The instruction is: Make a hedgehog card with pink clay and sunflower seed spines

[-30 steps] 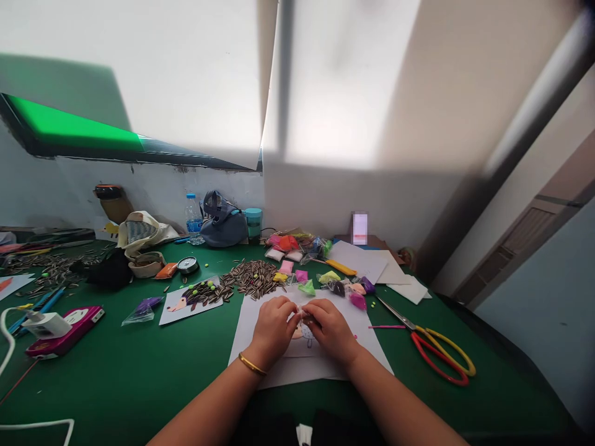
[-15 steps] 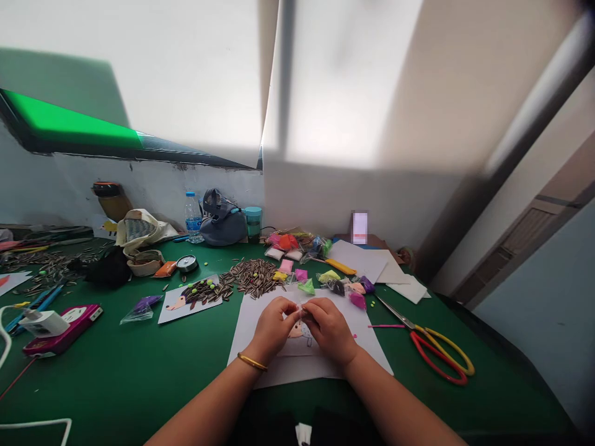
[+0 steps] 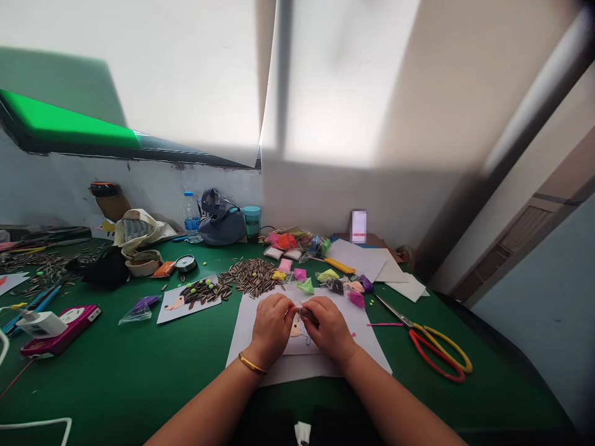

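Note:
My left hand (image 3: 275,321) and my right hand (image 3: 328,325) meet fingertip to fingertip above white paper (image 3: 251,347). Both are closed in a pinch around a small piece that my fingers mostly hide; its kind cannot be made out. Under them the paper carries a drawing (image 3: 296,329) with a peach-coloured part and a black dot, partly covered by my hands. Just beyond my fingers lie a light green clay packet (image 3: 305,285) and a magenta clay packet (image 3: 356,298). A heap of sunflower seeds (image 3: 255,276) is at the paper's far left.
Scissors (image 3: 418,328) with red and yellow handles lie open at the right, by a thin pink stick (image 3: 385,324). To the left are a hedgehog picture (image 3: 189,299) with seeds, a purple clay packet (image 3: 139,308) and a pink power bank (image 3: 65,331). A water bottle (image 3: 191,220) stands behind.
My fingers shift slightly over the drawing, and my left hand turns a little. Both hands stay pinched together at the same place. The whole view moves marginally left.

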### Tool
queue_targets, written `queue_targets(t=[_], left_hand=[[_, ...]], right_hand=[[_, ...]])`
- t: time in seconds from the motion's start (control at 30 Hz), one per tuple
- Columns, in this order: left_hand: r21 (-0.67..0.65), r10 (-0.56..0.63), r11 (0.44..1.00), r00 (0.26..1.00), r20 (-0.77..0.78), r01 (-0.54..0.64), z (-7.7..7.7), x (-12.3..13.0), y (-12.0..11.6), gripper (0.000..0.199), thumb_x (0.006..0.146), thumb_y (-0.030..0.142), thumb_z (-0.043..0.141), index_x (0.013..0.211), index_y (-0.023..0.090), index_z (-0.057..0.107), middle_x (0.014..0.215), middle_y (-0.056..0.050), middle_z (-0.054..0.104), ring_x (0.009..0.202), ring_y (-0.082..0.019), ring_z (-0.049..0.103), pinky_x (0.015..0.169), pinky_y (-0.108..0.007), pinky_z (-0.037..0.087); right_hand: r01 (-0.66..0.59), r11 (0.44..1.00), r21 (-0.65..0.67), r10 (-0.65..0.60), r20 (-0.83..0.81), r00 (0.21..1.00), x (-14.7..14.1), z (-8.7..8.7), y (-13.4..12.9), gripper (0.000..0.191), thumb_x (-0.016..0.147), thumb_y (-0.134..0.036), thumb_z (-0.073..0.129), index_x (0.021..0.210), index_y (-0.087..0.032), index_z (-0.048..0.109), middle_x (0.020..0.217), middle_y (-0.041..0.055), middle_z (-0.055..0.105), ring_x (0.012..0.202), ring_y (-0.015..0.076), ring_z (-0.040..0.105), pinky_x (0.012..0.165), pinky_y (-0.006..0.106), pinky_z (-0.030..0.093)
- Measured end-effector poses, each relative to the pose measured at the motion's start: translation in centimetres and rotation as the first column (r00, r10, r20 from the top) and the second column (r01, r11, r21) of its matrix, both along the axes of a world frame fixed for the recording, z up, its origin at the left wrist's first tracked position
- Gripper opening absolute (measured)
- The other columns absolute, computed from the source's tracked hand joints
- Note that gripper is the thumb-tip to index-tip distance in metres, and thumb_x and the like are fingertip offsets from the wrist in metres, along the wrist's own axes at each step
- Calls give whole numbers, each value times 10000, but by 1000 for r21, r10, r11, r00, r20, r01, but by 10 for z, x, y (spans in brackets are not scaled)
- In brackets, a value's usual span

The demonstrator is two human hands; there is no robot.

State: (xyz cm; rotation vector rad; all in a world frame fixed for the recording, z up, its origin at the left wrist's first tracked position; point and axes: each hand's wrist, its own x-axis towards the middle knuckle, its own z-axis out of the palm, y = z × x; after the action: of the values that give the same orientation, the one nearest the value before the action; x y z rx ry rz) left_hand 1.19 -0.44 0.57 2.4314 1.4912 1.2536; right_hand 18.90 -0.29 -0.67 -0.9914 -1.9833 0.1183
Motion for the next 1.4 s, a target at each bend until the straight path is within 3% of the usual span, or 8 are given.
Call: queue_targets(t=[0.23,0.4,0.7,0.83,0.93,1.03,1.17,1.4], left_hand=[[-74,-42,996,997,62,46,1,-4,4,386,1002,370,391,687,212,548,709,-30,560,721,-199,524,687,-328,408],[-73,-155,981,951,266,181,0,-6,5,183,940,326,546,855,216,665,853,-52,654,852,-213,601,792,-355,486],[16,-182,983,960,214,183,-11,-6,4,238,957,235,510,1101,234,699,996,-71,722,953,-222,644,866,-380,501],[2,-110,994,976,188,111,-7,-10,4,167,931,324,586,892,218,710,858,-51,726,847,-217,650,801,-366,495],[-19,-36,999,982,186,41,-3,-11,3,265,882,397,653,698,206,642,694,-25,661,698,-196,606,689,-339,479],[7,-116,993,962,247,118,-1,-9,3,205,890,365,645,758,209,663,743,-28,683,735,-194,628,704,-328,505],[80,-252,967,893,373,240,-7,-7,5,149,935,269,579,1017,231,698,951,-55,736,903,-196,680,831,-338,544],[-40,-159,974,795,586,224,-18,-11,14,246,949,315,544,1153,215,637,933,-52,751,879,-194,719,842,-360,579]], right_hand=[[-33,999,-27,31,-61,998,2,0,-1,204,855,-180,579,1045,-229,635,992,87,654,950,246,589,849,398,506],[-32,998,-54,27,-80,996,3,0,0,185,853,-179,597,1029,-227,630,999,89,647,951,248,590,855,401,508],[-54,997,-62,49,-77,996,3,-3,1,207,846,-161,588,1040,-227,617,987,82,653,945,246,592,853,400,508],[-56,996,-67,51,-66,997,2,-4,1,219,845,-164,596,1056,-219,610,993,83,659,946,244,592,849,391,504],[-65,995,-70,60,-59,996,1,-4,-1,215,853,-173,595,1063,-217,608,983,78,658,931,235,591,834,372,503],[-62,995,-82,57,-56,997,0,-4,-1,201,862,-189,584,1061,-211,607,994,80,657,936,233,591,836,367,500],[1,994,-110,-7,-57,998,6,-4,5,187,874,-204,551,1052,-203,610,1015,81,663,955,235,603,857,371,496],[234,961,-146,-246,-71,967,27,-10,26,358,807,-161,532,1161,-173,585,1033,90,673,934,237,620,849,372,502]])
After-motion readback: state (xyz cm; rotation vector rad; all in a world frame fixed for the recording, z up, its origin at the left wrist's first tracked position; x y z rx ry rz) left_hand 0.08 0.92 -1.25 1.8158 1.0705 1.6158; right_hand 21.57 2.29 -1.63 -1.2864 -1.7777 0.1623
